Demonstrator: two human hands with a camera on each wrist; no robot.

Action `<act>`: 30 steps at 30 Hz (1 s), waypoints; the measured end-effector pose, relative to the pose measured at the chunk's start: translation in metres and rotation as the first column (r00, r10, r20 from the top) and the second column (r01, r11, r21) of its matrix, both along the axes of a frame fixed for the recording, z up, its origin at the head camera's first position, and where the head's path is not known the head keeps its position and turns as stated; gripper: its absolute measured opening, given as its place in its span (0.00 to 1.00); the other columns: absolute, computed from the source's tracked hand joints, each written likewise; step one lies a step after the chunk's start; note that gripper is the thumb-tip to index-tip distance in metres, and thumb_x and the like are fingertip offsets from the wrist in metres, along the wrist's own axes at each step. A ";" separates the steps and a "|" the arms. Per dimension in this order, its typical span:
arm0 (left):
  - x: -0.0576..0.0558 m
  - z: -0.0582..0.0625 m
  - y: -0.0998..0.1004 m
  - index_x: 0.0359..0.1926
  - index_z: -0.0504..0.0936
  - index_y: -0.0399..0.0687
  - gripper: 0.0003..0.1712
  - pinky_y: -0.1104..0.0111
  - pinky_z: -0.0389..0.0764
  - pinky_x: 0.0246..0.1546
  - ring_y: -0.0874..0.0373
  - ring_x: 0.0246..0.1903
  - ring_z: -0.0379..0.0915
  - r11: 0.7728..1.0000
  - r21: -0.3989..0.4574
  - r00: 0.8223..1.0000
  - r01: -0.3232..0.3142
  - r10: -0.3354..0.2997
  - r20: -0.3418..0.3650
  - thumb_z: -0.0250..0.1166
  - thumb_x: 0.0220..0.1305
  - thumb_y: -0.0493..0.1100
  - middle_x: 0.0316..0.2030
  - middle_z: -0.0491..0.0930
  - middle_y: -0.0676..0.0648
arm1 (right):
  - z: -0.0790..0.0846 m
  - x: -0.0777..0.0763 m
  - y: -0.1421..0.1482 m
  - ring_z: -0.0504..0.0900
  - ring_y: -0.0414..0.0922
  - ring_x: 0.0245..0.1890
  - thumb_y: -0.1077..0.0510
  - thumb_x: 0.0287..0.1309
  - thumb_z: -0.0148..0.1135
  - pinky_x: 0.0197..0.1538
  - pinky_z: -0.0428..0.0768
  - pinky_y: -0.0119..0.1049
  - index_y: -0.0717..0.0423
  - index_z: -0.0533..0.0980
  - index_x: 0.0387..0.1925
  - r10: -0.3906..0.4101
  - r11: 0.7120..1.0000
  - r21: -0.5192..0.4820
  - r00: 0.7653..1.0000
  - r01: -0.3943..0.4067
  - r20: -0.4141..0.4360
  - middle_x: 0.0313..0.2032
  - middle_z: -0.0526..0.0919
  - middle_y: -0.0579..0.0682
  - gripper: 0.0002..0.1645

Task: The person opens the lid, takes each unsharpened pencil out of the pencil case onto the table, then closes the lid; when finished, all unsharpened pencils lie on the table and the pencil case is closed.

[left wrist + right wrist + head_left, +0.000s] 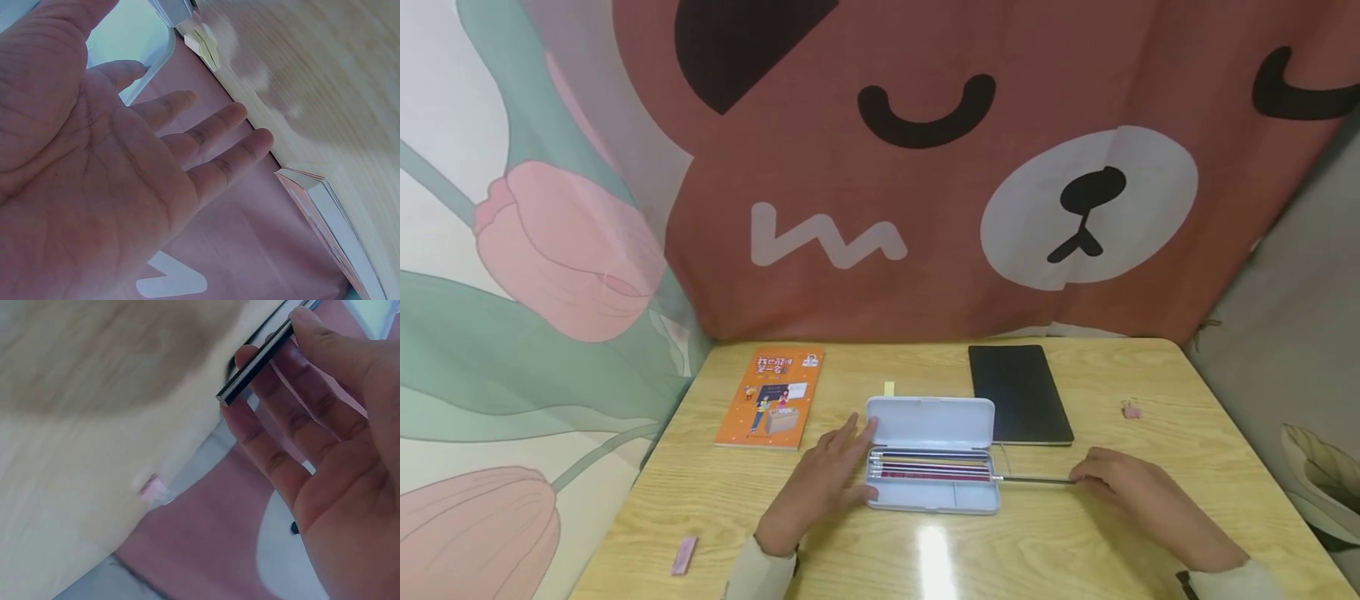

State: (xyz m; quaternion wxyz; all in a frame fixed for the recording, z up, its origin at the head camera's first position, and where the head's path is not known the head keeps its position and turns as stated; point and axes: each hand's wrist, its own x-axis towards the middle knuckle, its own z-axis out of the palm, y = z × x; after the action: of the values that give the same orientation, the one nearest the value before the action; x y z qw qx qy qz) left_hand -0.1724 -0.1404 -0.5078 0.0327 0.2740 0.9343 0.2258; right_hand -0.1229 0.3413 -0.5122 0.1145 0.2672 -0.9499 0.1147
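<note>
A pale blue pencil case [932,423] lies open on the table, its lid tipped back. Several pencils [932,465] fill its long compartment; the front compartments look bare. My left hand [822,473] rests at the case's left end, fingers straight, index finger by the lid and thumb at the lower front corner. The left wrist view shows the left palm [94,162] with the fingers spread. In my right hand [1138,496], thumb and fingers pinch a dark striped pencil [265,356]. That pencil lies level, its far end at the right edge of the case.
An orange book [772,400] lies at the back left, a black notebook [1022,396] behind the case to the right. A small pink clip [1131,410] sits farther right. A pink eraser [684,556] is near the front left. Behind the lid shows a yellow piece [889,388].
</note>
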 end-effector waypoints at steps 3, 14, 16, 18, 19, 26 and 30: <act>-0.001 -0.001 0.000 0.89 0.55 0.51 0.60 0.27 0.74 0.69 0.23 0.76 0.64 1.000 -0.003 1.000 0.001 -0.001 -0.002 0.79 0.66 0.54 0.85 0.55 0.29 | -0.002 0.002 0.010 0.79 0.25 0.35 0.64 0.56 0.82 0.35 0.84 0.33 0.38 0.90 0.38 -0.044 0.999 0.003 0.998 0.044 0.043 0.35 0.82 0.28 0.16; -0.002 -0.001 -0.001 0.90 0.55 0.52 0.60 0.28 0.74 0.69 0.23 0.76 0.64 1.000 -0.006 1.000 -0.004 0.004 0.004 0.79 0.66 0.54 0.85 0.55 0.29 | -0.009 0.002 0.017 0.78 0.25 0.35 0.64 0.56 0.82 0.38 0.86 0.34 0.35 0.89 0.36 -0.116 0.993 0.027 0.986 0.114 0.122 0.33 0.81 0.27 0.17; -0.002 -0.001 -0.001 0.90 0.55 0.52 0.60 0.28 0.74 0.69 0.23 0.76 0.64 1.000 -0.005 1.000 -0.006 0.006 0.007 0.79 0.65 0.54 0.85 0.56 0.29 | -0.010 0.001 0.017 0.78 0.26 0.35 0.64 0.55 0.83 0.38 0.86 0.34 0.35 0.89 0.36 -0.108 0.994 0.029 0.989 0.106 0.105 0.34 0.80 0.27 0.18; -0.001 -0.002 -0.001 0.90 0.55 0.53 0.60 0.28 0.74 0.70 0.23 0.76 0.64 1.000 -0.005 1.000 -0.010 0.010 0.008 0.80 0.65 0.54 0.85 0.56 0.29 | -0.011 0.000 0.018 0.77 0.26 0.36 0.64 0.55 0.84 0.37 0.85 0.34 0.35 0.88 0.37 -0.106 0.994 0.032 0.989 0.103 0.106 0.34 0.80 0.27 0.18; -0.001 -0.002 -0.001 0.90 0.55 0.53 0.60 0.28 0.74 0.70 0.23 0.76 0.65 1.000 -0.005 1.000 -0.011 0.011 0.008 0.80 0.65 0.54 0.85 0.56 0.29 | -0.010 0.000 0.018 0.77 0.26 0.36 0.63 0.55 0.84 0.37 0.85 0.34 0.34 0.88 0.37 -0.111 0.994 0.032 0.987 0.108 0.113 0.35 0.80 0.27 0.18; -0.001 -0.003 -0.001 0.90 0.56 0.53 0.60 0.29 0.75 0.69 0.23 0.76 0.65 1.000 -0.008 1.000 -0.005 0.005 0.005 0.80 0.65 0.55 0.85 0.56 0.29 | 0.001 -0.005 0.008 0.85 0.34 0.39 0.51 0.57 0.85 0.39 0.85 0.35 0.41 0.88 0.45 -0.146 0.989 0.045 0.965 0.139 0.217 0.41 0.85 0.34 0.15; -0.001 -0.002 0.001 0.90 0.56 0.53 0.61 0.29 0.76 0.68 0.24 0.75 0.67 1.000 -0.021 1.000 -0.010 0.009 -0.010 0.80 0.65 0.55 0.85 0.57 0.29 | 0.012 -0.016 -0.020 0.88 0.40 0.38 0.50 0.60 0.83 0.39 0.87 0.39 0.45 0.89 0.46 -0.104 0.994 0.047 0.984 0.098 0.143 0.41 0.88 0.39 0.14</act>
State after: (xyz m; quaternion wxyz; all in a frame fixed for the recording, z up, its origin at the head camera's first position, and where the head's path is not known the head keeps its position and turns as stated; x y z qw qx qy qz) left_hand -0.1733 -0.1398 -0.5103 0.0300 0.2703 0.9380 0.2149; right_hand -0.1385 0.3213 -0.5006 0.0454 0.2118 -0.9701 0.1091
